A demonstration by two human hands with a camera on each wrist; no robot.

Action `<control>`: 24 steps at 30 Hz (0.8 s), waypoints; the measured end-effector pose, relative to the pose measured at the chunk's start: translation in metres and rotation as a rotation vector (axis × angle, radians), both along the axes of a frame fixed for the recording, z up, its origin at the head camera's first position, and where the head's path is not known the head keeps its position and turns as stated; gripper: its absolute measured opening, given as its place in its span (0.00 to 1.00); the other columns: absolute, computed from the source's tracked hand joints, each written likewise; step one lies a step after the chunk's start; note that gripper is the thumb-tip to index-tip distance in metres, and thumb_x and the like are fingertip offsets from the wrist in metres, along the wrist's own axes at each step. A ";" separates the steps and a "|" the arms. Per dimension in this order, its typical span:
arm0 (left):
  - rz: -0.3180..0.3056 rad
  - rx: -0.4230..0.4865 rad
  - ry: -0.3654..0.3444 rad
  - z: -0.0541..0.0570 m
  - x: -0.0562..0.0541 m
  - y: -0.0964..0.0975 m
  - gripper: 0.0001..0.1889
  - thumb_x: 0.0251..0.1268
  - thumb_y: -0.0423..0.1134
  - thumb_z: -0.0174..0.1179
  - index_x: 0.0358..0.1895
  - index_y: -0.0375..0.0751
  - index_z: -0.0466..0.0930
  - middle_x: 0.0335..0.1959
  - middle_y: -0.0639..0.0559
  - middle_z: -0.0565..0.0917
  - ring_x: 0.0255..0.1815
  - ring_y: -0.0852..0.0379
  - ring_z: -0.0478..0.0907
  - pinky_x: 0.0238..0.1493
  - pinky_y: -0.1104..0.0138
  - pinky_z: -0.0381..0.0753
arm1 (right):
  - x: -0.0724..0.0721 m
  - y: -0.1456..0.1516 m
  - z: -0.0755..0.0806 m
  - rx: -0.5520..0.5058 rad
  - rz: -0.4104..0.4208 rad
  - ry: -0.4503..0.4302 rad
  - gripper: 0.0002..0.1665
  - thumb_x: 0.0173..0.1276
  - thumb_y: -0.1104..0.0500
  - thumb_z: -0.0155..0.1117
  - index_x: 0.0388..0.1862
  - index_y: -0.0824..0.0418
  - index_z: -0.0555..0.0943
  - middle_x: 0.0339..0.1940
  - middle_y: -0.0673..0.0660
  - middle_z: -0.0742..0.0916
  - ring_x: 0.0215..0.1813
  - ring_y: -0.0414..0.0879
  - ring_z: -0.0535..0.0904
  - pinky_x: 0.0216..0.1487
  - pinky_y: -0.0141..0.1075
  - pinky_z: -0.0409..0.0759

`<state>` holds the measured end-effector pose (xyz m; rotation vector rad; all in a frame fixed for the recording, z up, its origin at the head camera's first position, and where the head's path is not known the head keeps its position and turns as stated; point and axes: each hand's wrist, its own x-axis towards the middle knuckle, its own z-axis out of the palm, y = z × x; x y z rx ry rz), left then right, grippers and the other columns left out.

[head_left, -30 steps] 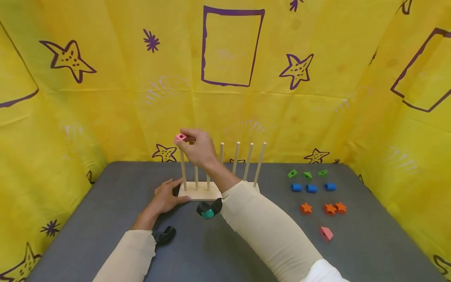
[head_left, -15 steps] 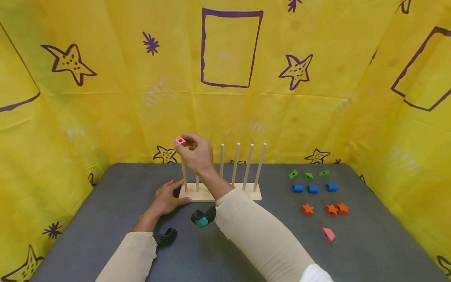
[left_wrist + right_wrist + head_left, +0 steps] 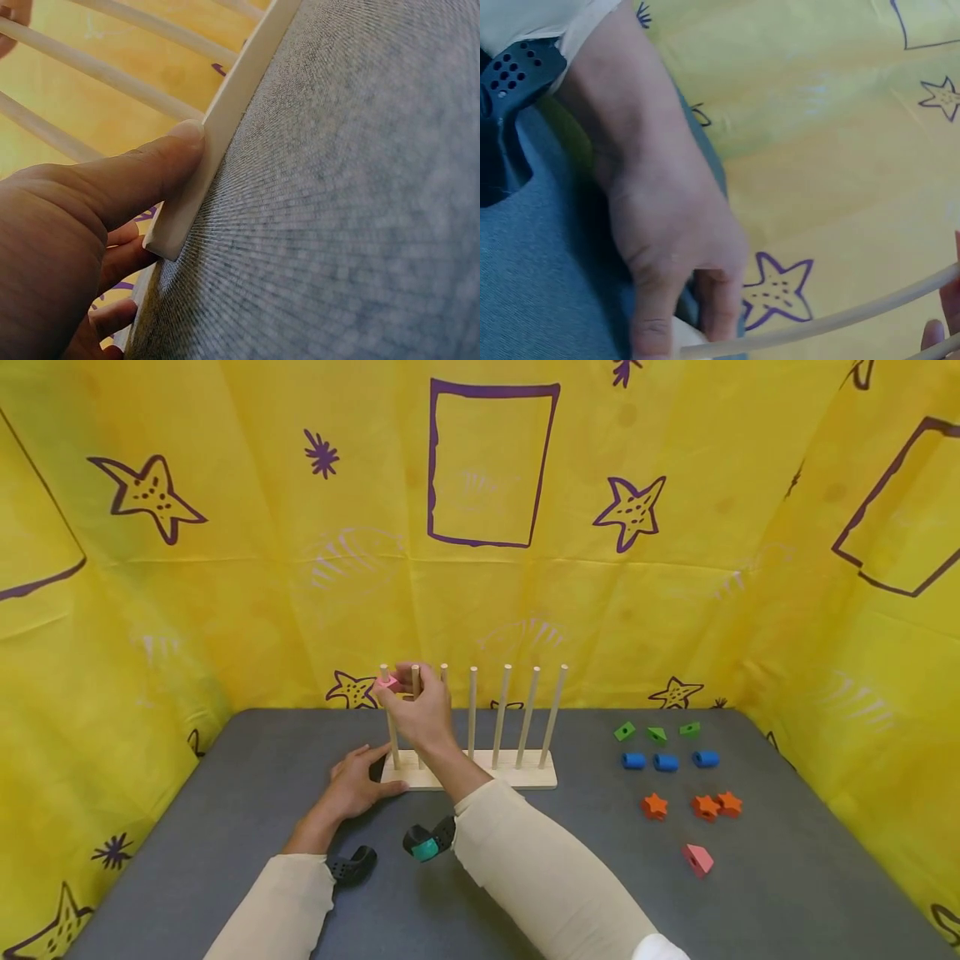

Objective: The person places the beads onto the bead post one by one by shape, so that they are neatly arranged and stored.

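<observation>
The head view shows the right hand (image 3: pixel 422 710) pinching a pink block (image 3: pixel 387 684) threaded on the leftmost peg (image 3: pixel 393 737), just below its tip; the left hand (image 3: pixel 357 783) grips the left end of the wooden base (image 3: pixel 513 778), thumb in front.

Right hand (image 3: pixel 422 706) is crowding the left pegs (image 3: pixel 392 735), its sleeve (image 3: pixel 555 868) crossing the front approach; left hand (image 3: pixel 360 783) is blocking the left end of the base (image 3: pixel 519 776). Right-side pegs (image 3: pixel 502 718) are standing uncovered; open tabletop (image 3: pixel 588 777) is running from base to blue cylinders (image 3: pixel 665 762).
</observation>
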<state>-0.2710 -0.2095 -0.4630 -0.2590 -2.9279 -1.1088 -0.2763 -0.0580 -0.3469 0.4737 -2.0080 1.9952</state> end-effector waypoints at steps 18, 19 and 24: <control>-0.002 0.009 0.042 0.000 0.003 0.000 0.45 0.51 0.55 0.72 0.68 0.32 0.68 0.63 0.30 0.71 0.70 0.30 0.53 0.61 0.36 0.43 | -0.001 -0.002 -0.047 0.013 -0.011 -0.041 0.20 0.57 0.65 0.72 0.49 0.66 0.80 0.38 0.50 0.84 0.42 0.41 0.82 0.45 0.36 0.79; 0.000 0.007 0.038 0.000 0.003 0.000 0.45 0.51 0.55 0.72 0.68 0.32 0.67 0.63 0.30 0.71 0.70 0.30 0.53 0.61 0.36 0.43 | -0.002 -0.002 -0.050 0.018 -0.011 -0.040 0.20 0.57 0.65 0.72 0.49 0.65 0.80 0.39 0.49 0.84 0.42 0.41 0.81 0.45 0.36 0.79; -0.001 -0.004 0.033 -0.001 0.001 0.000 0.45 0.51 0.56 0.71 0.68 0.33 0.67 0.64 0.31 0.70 0.70 0.30 0.53 0.61 0.36 0.42 | -0.001 -0.001 -0.061 0.067 -0.011 -0.065 0.21 0.58 0.64 0.71 0.51 0.62 0.80 0.42 0.47 0.83 0.44 0.41 0.80 0.48 0.37 0.78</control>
